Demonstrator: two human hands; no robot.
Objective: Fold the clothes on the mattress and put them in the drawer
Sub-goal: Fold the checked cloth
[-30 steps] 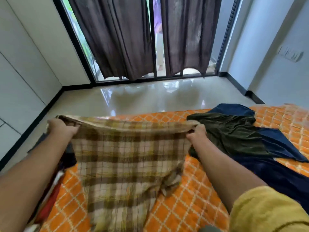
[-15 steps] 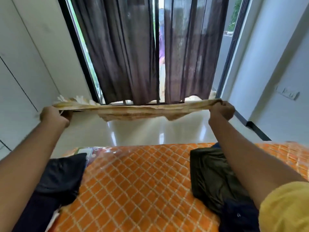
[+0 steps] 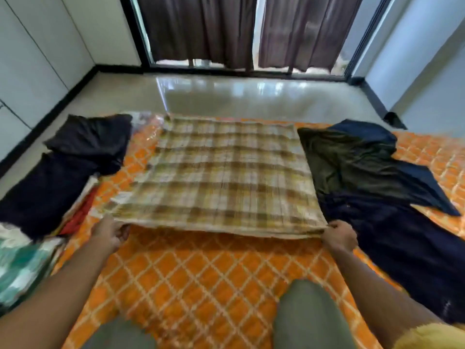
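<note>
A brown and cream plaid cloth (image 3: 221,175) lies spread out over the far middle of the orange quilted mattress (image 3: 201,278). Its near edge is lifted slightly off the mattress. My left hand (image 3: 109,231) grips the near left corner and my right hand (image 3: 339,234) grips the near right corner. A dark olive garment (image 3: 344,162) lies over navy clothes (image 3: 392,227) to the right of the plaid cloth. No drawer is in view.
A black garment (image 3: 63,167) and a stack of red, white and teal clothes (image 3: 22,263) lie at the left edge. My knees (image 3: 309,313) rest on the mattress near me. Shiny floor (image 3: 239,96), dark curtains (image 3: 201,28) and white cabinet panels (image 3: 32,59) lie beyond.
The plaid cloth was raised and stretched high in front of the curtains; both hands have swung it down and it now lies spread flat on the mattress, corners still held.
</note>
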